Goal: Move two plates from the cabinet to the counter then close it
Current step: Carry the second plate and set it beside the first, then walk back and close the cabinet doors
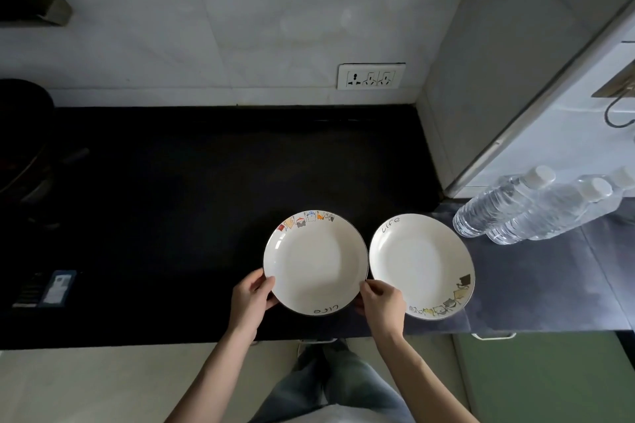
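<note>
Sitting rim to rim near the bench [171, 216] front edge, the left plate [315, 261] is being gripped by left hand [252, 295] and right hand [381, 302]; the right plate [422, 266] is lying free.

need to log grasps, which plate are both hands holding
The left plate, cartoon band on its far rim; the right plate sits free beside it.

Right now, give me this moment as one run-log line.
left plate: on counter, held by both hands | right plate: on counter, free | left hand, right hand: on rim | cabinet: out of view
</note>
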